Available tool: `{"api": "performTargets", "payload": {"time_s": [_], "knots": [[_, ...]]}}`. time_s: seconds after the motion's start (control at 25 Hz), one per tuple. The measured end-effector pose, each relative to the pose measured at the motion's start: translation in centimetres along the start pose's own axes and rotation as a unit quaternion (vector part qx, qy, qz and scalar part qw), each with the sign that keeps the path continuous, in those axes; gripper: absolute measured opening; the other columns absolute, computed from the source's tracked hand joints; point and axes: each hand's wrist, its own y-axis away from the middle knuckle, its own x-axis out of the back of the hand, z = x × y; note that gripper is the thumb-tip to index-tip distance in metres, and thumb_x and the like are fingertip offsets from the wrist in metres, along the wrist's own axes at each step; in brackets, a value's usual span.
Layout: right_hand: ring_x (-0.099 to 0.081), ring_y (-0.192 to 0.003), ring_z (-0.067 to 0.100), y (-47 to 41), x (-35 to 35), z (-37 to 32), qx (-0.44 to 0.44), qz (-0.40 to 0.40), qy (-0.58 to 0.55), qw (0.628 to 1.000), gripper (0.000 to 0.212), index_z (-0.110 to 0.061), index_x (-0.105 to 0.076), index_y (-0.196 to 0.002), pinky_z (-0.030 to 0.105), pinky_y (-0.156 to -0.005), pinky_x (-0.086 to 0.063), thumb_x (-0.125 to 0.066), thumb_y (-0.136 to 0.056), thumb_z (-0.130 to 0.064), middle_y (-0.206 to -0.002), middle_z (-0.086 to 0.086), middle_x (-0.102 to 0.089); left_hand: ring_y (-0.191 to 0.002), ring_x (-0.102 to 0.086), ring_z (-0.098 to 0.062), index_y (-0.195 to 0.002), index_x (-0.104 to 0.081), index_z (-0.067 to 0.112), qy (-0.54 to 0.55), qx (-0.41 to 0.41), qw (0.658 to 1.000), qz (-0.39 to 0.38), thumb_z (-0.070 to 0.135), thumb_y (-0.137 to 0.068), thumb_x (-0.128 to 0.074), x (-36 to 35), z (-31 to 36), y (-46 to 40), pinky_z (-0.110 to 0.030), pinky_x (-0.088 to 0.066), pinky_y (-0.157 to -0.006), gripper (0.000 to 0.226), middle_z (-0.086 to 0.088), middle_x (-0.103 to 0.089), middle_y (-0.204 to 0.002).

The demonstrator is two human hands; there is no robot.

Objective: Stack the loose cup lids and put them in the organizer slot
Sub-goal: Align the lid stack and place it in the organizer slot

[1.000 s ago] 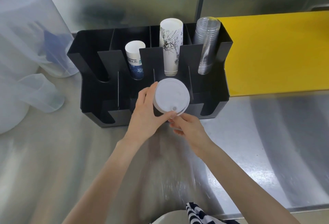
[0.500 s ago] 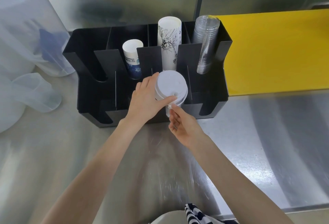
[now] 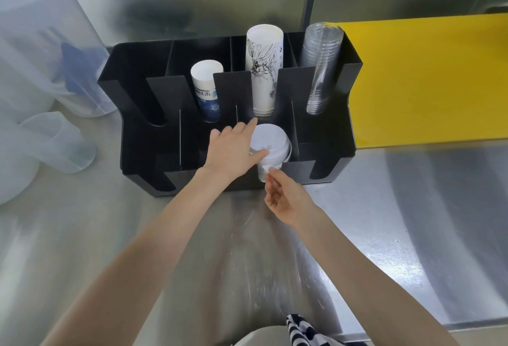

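Note:
A stack of white cup lids (image 3: 270,144) sits down in a front slot of the black organizer (image 3: 327,115), third slot from the left. My left hand (image 3: 233,150) rests on the stack's left side, thumb lying across the top lid and fingers spread along its far edge. My right hand (image 3: 284,197) is just below the slot's front notch, fingertips touching the lower lids that show through the notch. The bottom of the stack is hidden by the organizer's front wall.
The back slots hold a short blue-printed paper cup stack (image 3: 206,89), a tall printed paper cup stack (image 3: 263,71) and clear plastic cups (image 3: 321,68). A yellow board (image 3: 428,79) lies to the right. Translucent plastic jugs (image 3: 41,51) stand at the left on the steel counter (image 3: 398,222).
The lid stack has gone forward and down into the organizer's front slot. My left hand's grip has loosened to a flat hold, and my right hand has slipped lower, to the slot's notch.

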Motion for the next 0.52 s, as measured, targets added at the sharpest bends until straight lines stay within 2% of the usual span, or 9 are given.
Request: {"api": "performTargets", "payload": {"time_s": [0.12, 0.28, 0.52], "knots": [[-0.055, -0.061, 0.007, -0.3, 0.0, 0.0, 0.005, 0.012, 0.030, 0.999, 0.010, -0.015, -0.063, -0.074, 0.019, -0.056, -0.043, -0.064, -0.081, -0.021, -0.070, -0.003, -0.061, -0.111, -0.051, -0.028, -0.130, -0.043, 0.018, -0.006, -0.017, 1.000, -0.019, 0.048, -0.087, -0.042, -0.3, -0.2, 0.2, -0.041, -0.031, -0.092, 0.052, -0.004, -0.043, -0.137], [-0.057, -0.067, 0.008, -0.7, 0.0, 0.2, 0.010, 0.024, 0.063, 0.998, 0.009, -0.014, -0.062, -0.081, 0.021, -0.059, -0.044, -0.065, -0.080, -0.022, -0.078, -0.002, -0.064, -0.113, -0.048, -0.028, -0.129, -0.044, 0.018, -0.013, -0.015, 1.000, -0.014, 0.047, -0.088, -0.039, -0.8, -0.1, 0.6, -0.042, -0.031, -0.093, 0.050, -0.003, -0.042, -0.139], [-0.059, -0.071, 0.008, -0.7, 0.7, 0.1, 0.017, 0.008, 0.140, 0.990, 0.013, -0.017, -0.065, -0.080, 0.022, -0.064, -0.045, -0.061, -0.082, -0.030, -0.083, -0.003, -0.066, -0.111, -0.048, -0.031, -0.130, -0.043, 0.018, -0.033, -0.010, 0.999, 0.001, 0.042, -0.091, -0.035, -1.4, 0.1, 1.5, -0.043, -0.034, -0.092, 0.046, -0.004, -0.042, -0.139]]}}
